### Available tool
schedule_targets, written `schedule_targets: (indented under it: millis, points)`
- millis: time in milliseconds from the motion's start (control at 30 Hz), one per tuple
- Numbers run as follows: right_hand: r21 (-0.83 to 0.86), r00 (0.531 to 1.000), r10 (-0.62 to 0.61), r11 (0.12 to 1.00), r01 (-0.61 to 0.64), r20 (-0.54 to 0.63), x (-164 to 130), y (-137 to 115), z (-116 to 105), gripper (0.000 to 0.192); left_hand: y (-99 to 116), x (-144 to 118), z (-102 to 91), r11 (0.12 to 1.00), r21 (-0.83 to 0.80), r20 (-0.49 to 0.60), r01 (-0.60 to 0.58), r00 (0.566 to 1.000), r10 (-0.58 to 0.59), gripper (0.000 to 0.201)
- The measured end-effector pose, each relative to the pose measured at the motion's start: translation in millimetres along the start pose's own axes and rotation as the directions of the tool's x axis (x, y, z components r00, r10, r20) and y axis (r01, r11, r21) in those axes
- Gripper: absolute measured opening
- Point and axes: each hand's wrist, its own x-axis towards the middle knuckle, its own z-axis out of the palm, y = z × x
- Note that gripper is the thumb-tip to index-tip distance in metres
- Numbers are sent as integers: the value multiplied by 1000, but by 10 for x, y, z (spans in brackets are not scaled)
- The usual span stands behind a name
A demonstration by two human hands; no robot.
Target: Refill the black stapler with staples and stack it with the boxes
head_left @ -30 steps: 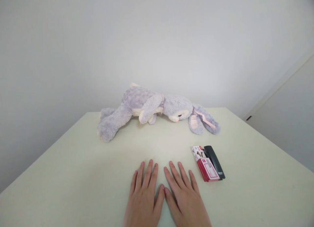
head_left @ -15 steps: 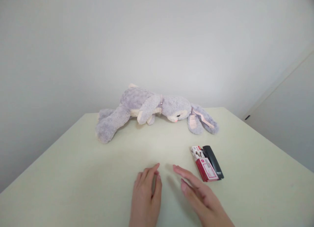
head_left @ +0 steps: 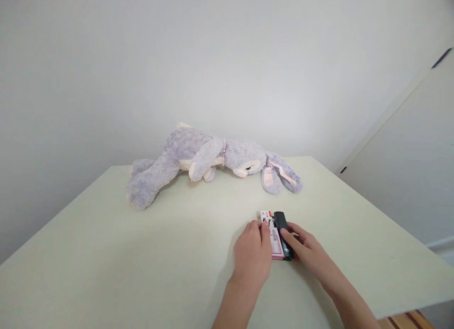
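Side by side on the table lie a white box with a clip picture [head_left: 265, 215], a red-and-white box [head_left: 276, 247] and a long black object that looks like a stapler [head_left: 280, 219]. My left hand [head_left: 251, 253] curls round the left side of the boxes, its thumb and fingertips on them; part of them is hidden behind it. From the other side my right hand [head_left: 308, 248] grips the black stapler, thumb on top and fingers along its right edge. Everything in this group still appears to rest on the table.
A grey plush rabbit [head_left: 198, 151] lies on its side along the back of the pale table [head_left: 124, 253], ears to the right. Behind it rises a white wall [head_left: 213, 59]. A striped wooden surface [head_left: 407, 319] shows below the table's right front edge.
Both hands have moved right and forward from the bare tabletop onto the boxes and stapler, and closed on them. The view has shifted slightly to the right.
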Motion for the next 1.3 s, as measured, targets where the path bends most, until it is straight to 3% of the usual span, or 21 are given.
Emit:
schedule_targets:
  millis: [133,267,367,467,533,633,733,867,1033,1167,1300]
  points:
    - [16,993,-108,994,107,53,-116,-106,572,56,-356,-193,-416,998,-23,-5,65,998,-65,51]
    - [47,977,-197,980,194,82,-330,-254,1194,44,-720,-542,-883,978,-155,-9,140,990,-143,52]
    - [64,977,-205,977,201,62,-435,-331,1458,42,-827,-746,-1018,970,-194,-75,144,984,-161,48]
    - [59,983,-184,981,183,13,-437,-298,1460,43,-811,-853,-926,986,-94,-225,134,962,-153,43]
    - [35,985,-164,986,166,-54,-410,-225,1366,43,-790,-896,-820,992,28,-294,124,949,-110,52]
    - [19,980,-147,988,151,-134,-388,-117,1210,46,-818,-945,-764,988,120,-275,100,959,-63,56]
    - [10,978,-169,985,172,-121,-397,-77,1134,47,-928,-910,-890,982,133,-306,133,948,-87,50]
    - [-27,978,-187,982,186,-91,-410,-111,1133,45,-1136,-656,-1126,969,169,-384,183,917,-106,45]
    - [-22,979,-187,982,185,-82,-409,-172,1129,46,-1351,-511,-1282,978,171,-385,120,922,-45,48]
    - [-29,980,-182,983,181,-84,-416,-182,1131,46,-1497,-820,-1396,979,197,-312,60,950,4,42]
    - [-44,980,-178,984,175,-88,-405,-146,1187,49,-1645,-1064,-1458,936,353,-184,-16,979,86,42]
